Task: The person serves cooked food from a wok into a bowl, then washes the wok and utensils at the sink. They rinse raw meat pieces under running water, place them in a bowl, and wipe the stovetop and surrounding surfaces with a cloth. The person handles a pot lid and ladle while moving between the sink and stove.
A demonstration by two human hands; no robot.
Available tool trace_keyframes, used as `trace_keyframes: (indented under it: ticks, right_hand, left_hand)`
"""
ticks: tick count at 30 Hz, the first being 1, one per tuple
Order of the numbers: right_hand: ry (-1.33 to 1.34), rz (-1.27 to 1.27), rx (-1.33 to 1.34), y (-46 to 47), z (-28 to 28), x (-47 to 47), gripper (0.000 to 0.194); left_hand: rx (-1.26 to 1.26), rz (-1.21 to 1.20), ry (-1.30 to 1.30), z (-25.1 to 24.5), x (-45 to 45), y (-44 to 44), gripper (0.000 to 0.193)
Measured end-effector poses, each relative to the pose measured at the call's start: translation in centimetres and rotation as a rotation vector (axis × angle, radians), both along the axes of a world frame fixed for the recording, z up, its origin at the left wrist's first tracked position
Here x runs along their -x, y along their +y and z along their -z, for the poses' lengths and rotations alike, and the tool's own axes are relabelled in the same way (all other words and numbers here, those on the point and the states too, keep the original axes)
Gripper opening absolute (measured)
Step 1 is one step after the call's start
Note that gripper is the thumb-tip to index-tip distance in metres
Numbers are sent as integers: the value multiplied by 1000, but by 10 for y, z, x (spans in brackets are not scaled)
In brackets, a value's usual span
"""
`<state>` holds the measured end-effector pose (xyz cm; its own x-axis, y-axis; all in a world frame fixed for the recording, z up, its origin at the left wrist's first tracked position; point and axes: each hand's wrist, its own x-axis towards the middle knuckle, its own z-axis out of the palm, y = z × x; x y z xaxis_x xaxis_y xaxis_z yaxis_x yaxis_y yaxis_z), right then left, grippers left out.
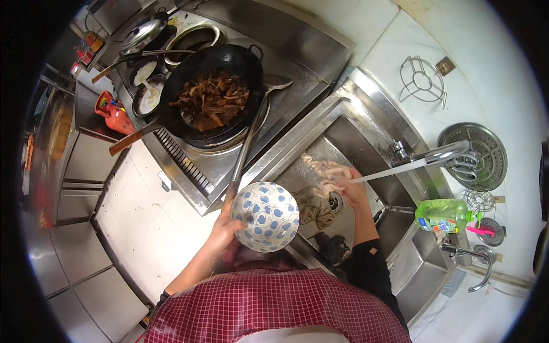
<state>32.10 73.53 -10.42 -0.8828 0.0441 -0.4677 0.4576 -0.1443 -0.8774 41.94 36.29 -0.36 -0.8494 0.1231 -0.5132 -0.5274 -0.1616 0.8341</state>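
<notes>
My left hand (225, 229) grips the left rim of a white ceramic bowl (266, 216) with a blue floral pattern, thumb over the edge. A wooden end of the wok spatula's handle (240, 167) runs down behind the bowl; whether my fingers also touch it is hidden. Inside the stainless steel sink, my right hand (354, 188) is under water streaming from the faucet (446, 152). It touches a wet, pale cloth (328, 169), but blur hides how the fingers sit. A greyish cloth (321, 212) lies by the drain, and a dark cloth (332, 246) lies nearer me.
On the stove stands a black wok (236, 58) holding dark braised food (212, 98); its wooden handle (126, 141) juts over the floor. A green detergent bottle (441, 214) stands behind the sink. A steamer plate (476, 150) and wire rack (422, 81) are at the wall.
</notes>
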Motion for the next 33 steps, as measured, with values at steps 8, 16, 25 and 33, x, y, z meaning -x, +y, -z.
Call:
trace_keyframes:
  ticks: [8,16,25,33]
  right_hand:
    - [167,-347,-291,13,-23,-21,17]
    - [414,-506,-373,23,-7,-8,22]
    - [143,-76,-92,14,-7,-5,16]
    - [48,91,-224,21,-45,-13,20]
  left_hand:
    - [253,351,-139,3,-12,7,73]
    - [249,164,57,28,-7,-4,73]
    - [238,98,149,55,2,-2,59]
    - [-80,110,23,36,16,17,65]
